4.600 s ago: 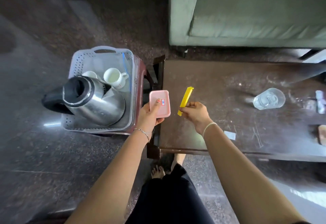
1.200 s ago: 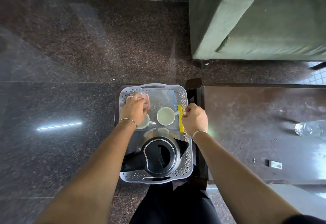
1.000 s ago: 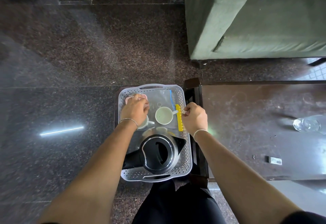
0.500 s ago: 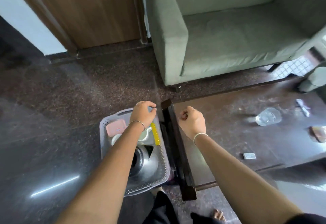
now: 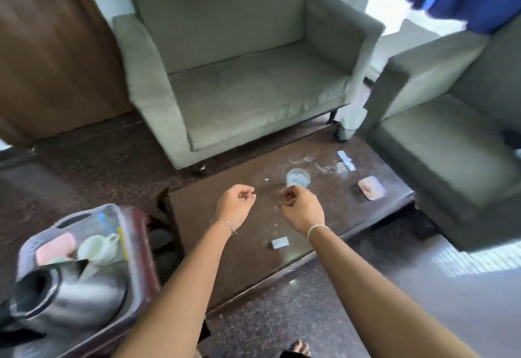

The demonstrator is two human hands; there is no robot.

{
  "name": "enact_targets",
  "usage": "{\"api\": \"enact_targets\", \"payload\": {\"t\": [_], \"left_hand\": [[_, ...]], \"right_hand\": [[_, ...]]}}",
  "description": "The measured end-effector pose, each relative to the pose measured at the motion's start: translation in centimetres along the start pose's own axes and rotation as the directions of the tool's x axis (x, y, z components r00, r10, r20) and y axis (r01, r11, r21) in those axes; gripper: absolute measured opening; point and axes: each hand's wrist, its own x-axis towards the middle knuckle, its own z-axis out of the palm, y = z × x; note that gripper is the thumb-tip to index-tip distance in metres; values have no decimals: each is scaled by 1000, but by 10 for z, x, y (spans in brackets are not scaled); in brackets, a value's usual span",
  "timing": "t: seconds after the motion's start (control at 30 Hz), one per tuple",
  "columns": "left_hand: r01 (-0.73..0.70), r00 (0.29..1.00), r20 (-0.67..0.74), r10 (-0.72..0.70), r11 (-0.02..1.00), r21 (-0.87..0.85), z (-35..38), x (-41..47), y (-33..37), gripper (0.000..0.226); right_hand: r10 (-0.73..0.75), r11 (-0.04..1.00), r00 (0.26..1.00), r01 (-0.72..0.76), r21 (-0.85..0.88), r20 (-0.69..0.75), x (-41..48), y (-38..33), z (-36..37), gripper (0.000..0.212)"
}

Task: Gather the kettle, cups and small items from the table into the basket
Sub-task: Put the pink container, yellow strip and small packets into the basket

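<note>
The grey perforated basket (image 5: pixel 84 214) sits at lower left on a red stool, holding the steel kettle (image 5: pixel 60 298), a white cup (image 5: pixel 97 247), a pink box (image 5: pixel 55 247) and a yellow strip (image 5: pixel 123 245). Over the dark table (image 5: pixel 324 211), my left hand (image 5: pixel 235 208) and my right hand (image 5: pixel 301 207) hover with fingers loosely curled and nothing in them. A clear glass (image 5: pixel 298 178) stands just beyond my right hand. A pink item (image 5: pixel 371 187), a pale blue packet (image 5: pixel 346 160) and a small white sachet (image 5: pixel 280 242) lie on the table.
A green sofa (image 5: pixel 239 81) stands behind the table and a green armchair (image 5: pixel 451 137) at the right. A brown door (image 5: pixel 50 47) is at the back left. The floor is dark speckled stone.
Both hands left the basket and moved right over the table, empty. The pink box and yellow strip stay in the basket. The view swung up and right.
</note>
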Motion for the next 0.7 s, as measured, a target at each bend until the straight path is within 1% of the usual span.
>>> {"api": "enact_targets", "payload": {"t": [0.17, 0.33, 0.43, 0.57, 0.63, 0.7], "left_hand": [[-19, 997, 77, 23, 998, -51, 92, 4, 49, 17], [7, 987, 163, 5, 997, -74, 167, 28, 75, 18], [42, 974, 227, -24, 997, -72, 205, 48, 82, 22], [110, 957, 274, -91, 992, -57, 251, 89, 88, 24], [148, 952, 276, -133, 988, -37, 274, 112, 92, 23], [189, 941, 287, -178, 982, -9, 294, 134, 95, 23]], "right_hand": [[86, 996, 992, -84, 25, -93, 6, 74, -76, 18], [217, 976, 970, -215, 27, -107, 27, 133, -122, 16], [285, 958, 956, -282, 53, -72, 55, 162, -138, 20], [322, 947, 946, -323, 0, 44, 112, 195, -154, 39], [357, 934, 933, -355, -39, 49, 141, 215, -158, 44], [404, 911, 914, -399, -102, 35, 165, 237, -160, 42]]}}
